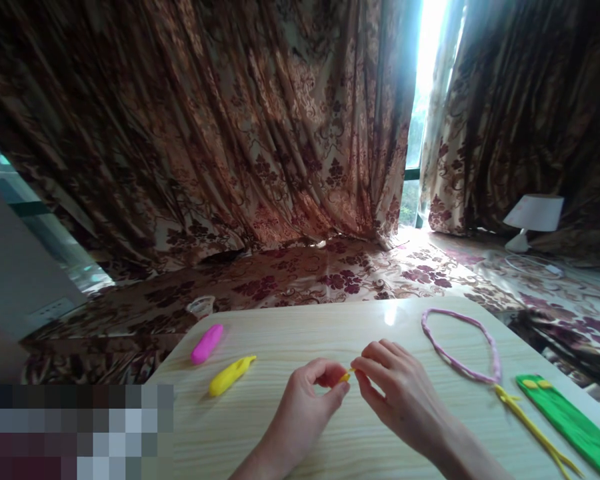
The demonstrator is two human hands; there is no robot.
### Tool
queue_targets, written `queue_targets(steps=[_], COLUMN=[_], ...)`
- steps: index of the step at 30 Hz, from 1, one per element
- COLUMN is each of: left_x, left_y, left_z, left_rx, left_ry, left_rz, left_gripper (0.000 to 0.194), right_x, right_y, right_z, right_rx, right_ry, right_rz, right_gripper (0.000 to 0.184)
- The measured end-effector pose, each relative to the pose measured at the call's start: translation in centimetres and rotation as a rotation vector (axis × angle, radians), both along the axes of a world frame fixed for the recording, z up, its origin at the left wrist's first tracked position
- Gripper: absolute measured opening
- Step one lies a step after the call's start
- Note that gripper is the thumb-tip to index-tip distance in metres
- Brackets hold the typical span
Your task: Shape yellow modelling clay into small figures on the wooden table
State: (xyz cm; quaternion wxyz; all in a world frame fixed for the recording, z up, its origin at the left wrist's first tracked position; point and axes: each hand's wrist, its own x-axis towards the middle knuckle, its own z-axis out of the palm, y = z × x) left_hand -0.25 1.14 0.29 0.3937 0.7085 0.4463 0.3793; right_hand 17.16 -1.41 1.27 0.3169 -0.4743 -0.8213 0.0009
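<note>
Between my two hands, over the middle of the table, is a small piece of yellow modelling clay (pixel 347 376). My left hand (pixel 314 393) pinches it between thumb and forefinger. The fingertips of my right hand (pixel 393 377) close on its other end, where a thin bit shows. To the left lie a yellow clay roll (pixel 230 377) with a drawn-out tip and a pink clay roll (pixel 207 344). On the right, a pink twisted clay loop (pixel 461 321) joins a yellow clay strand (pixel 537 433) with a forked end. Beside it rests a flat green clay strip (pixel 570 423) bearing two yellow dots.
The pale wooden table (pixel 290 333) stands before a ledge covered with floral cloth (pixel 340 277). A small clear cup (pixel 201 306) is behind its left corner. A white lamp (pixel 534 213) with a cord stands at the back right. Patterned curtains (pixel 230 133) hang behind.
</note>
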Motion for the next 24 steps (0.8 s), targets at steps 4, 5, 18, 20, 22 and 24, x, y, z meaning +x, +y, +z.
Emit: queue_targets(steps=[4, 5, 18, 20, 22, 24], left_x=[0.1, 0.1, 0.2, 0.2, 0.1, 0.0], left_y=[0.1, 0.1, 0.1, 0.0, -0.1, -0.2], left_z=[-0.4, -0.6, -2.0, -1.9, -1.8, -1.8], left_rx=[0.011, 0.017, 0.133, 0.133, 0.134, 0.134], left_ry=[0.017, 0.031, 0.161, 0.156, 0.147, 0.139], left_rz=[0.034, 0.045, 0.034, 0.041, 0.039, 0.036], left_gripper=[0.013, 0.017, 0.03, 0.029, 0.028, 0.029], right_x=[0.4, 0.5, 0.7, 0.5, 0.5, 0.4], right_y=[0.2, 0.3, 0.5, 0.5, 0.5, 0.5], right_z=[-0.3, -0.4, -1.5, -1.5, -1.5, -1.5], right_rx=[-0.018, -0.025, -0.134, -0.137, -0.133, -0.126], right_ry=[-0.004, -0.004, 0.035, 0.04, 0.043, 0.044], right_rz=[-0.009, -0.013, 0.031, 0.038, 0.034, 0.029], right_gripper=[0.018, 0.018, 0.014, 0.015, 0.015, 0.016])
